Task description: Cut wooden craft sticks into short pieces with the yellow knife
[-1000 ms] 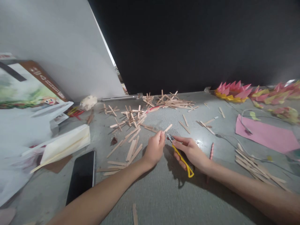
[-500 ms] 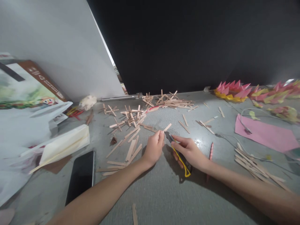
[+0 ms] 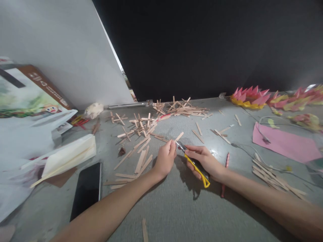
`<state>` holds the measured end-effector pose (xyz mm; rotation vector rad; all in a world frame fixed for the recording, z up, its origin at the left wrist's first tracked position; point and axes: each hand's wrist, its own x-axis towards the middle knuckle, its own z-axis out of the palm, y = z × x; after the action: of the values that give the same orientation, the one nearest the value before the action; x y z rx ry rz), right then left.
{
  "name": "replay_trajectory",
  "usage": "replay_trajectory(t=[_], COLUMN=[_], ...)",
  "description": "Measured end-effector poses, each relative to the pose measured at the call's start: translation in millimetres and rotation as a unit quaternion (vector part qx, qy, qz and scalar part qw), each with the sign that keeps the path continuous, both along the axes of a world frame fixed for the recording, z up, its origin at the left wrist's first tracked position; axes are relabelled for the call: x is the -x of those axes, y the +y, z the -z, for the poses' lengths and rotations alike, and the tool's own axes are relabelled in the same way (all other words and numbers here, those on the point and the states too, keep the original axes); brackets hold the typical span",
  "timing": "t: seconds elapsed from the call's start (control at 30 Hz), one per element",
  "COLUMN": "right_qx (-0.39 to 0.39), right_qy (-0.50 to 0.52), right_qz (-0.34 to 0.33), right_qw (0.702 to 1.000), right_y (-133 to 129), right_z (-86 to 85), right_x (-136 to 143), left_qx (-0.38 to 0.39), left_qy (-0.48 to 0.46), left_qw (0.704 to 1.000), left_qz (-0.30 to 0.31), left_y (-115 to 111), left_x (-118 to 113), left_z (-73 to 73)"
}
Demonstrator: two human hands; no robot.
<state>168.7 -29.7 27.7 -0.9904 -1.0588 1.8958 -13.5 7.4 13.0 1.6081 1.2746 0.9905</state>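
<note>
My left hand [image 3: 165, 158] is closed on a small wooden stick [image 3: 179, 136], whose free end points up and to the right. Wrapped round a black and yellow utility knife [image 3: 198, 169] is my right hand [image 3: 205, 162]. The knife's metal tip lies beside the stick, close to my left fingertips; whether they touch is hard to tell. Loose wooden sticks [image 3: 140, 161] lie left of my left hand, and a heap of sticks [image 3: 188, 109] is farther back. A red patterned pen-like item [image 3: 227, 161] lies partly under my right forearm.
A black phone [image 3: 86, 191] and a folded cream paper [image 3: 70, 156] lie at the left, near white plastic bags. On the right are pink paper [image 3: 285, 141], a cable, a stick bundle [image 3: 274, 174] and pink-yellow paper shapes [image 3: 249, 97]. A black panel [image 3: 202, 47] stands behind.
The knife has turned slightly in my right hand, its yellow end now lower and farther right, and more of its metal tip shows. My left hand has barely moved.
</note>
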Motion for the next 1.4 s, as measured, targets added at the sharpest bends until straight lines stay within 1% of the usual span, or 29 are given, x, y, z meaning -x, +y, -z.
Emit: replay_trajectory(t=[0.17,0.37,0.57,0.63,0.67,0.73,0.8,0.83,0.9,0.93,1.0,1.07,1.2,1.3,1.4], right_qx=[-0.006,0.014,0.029,0.01,-0.013,-0.086,-0.175,-0.219,-0.306,-0.348,-0.425,-0.472,-0.511,-0.524,-0.538], right_qy=[0.0,0.014,0.039,0.04,0.033,-0.012,-0.103,-0.16,-0.262,-0.297,-0.333,-0.347,-0.385,-0.401,-0.4], right_qz=[-0.001,-0.006,-0.015,-0.006,0.01,0.066,0.122,0.143,0.168,0.172,0.17,0.169,0.153,0.135,0.128], right_qw=[1.0,1.0,0.999,0.999,0.999,0.994,0.971,0.952,0.9,0.872,0.824,0.792,0.753,0.739,0.731], right_y=[0.4,4.3,6.8,8.0,8.9,10.8,12.0,12.1,11.5,11.0,10.1,10.1,11.9,12.8,12.4], right_z=[0.3,2.8,5.6,3.9,2.5,-0.5,-2.1,-1.8,1.7,4.7,11.9,19.1,26.8,27.3,26.4], right_x=[-0.1,-3.7,-8.1,-9.7,-10.6,-12.3,-13.6,-14.0,-14.2,-14.2,-14.5,-15.3,-18.2,-19.8,-20.7], left_qx=[0.002,-0.001,-0.006,-0.002,0.001,0.004,0.004,0.005,0.006,0.007,0.007,0.008,-0.013,-0.021,0.003], left_qy=[-0.003,0.007,-0.007,-0.021,-0.027,-0.032,-0.026,-0.021,-0.01,-0.004,0.006,0.014,0.023,0.016,-0.001], left_qw=[1.0,1.0,1.0,1.0,1.0,0.999,0.999,0.998,0.997,0.996,0.994,0.991,0.983,0.978,0.976], left_qz=[0.002,-0.005,0.0,0.008,0.013,0.025,0.042,0.052,0.075,0.088,0.113,0.135,0.184,0.209,0.218], left_y=[1.0,0.8,0.7,0.5,0.3,-0.7,-2.1,-2.8,-4.3,-4.9,-5.6,-5.7,-4.4,-2.9,-2.2], left_x=[0.8,0.9,0.1,0.3,0.5,0.8,1.0,1.0,0.8,0.6,0.4,0.5,2.5,4.3,5.1], left_z=[2.1,2.8,4.1,4.2,3.9,2.5,0.6,-0.4,-2.1,-2.8,-3.6,-3.3,1.2,5.4,7.2])
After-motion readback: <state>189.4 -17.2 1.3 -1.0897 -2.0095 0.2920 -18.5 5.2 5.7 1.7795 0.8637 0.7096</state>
